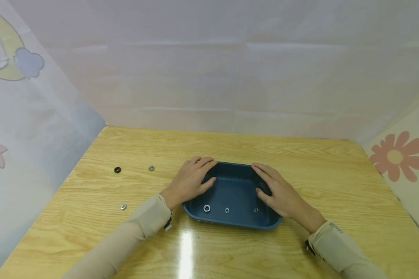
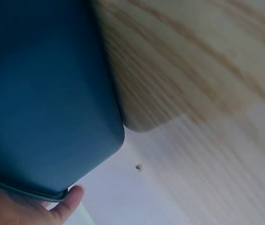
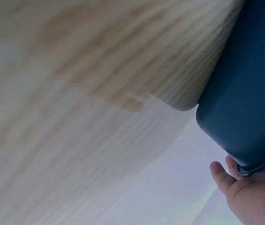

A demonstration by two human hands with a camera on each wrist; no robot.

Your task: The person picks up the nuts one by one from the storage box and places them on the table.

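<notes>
Head view: left hand [image 1: 193,181] and right hand [image 1: 281,193], partly curled, hold a blue tray [image 1: 232,223] at opposite ends, thumbs inside; three small metal pieces [image 1: 227,210] lie in it.

The wooden table [image 1: 328,174] before me bears a blue tub [image 1: 232,223] and (off to my left) a black ring [image 1: 117,172] and two small metal pieces [image 1: 151,168].

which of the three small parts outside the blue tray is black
The back-left ring: it alone is black, while the part to its right and the front part look silvery.
</notes>
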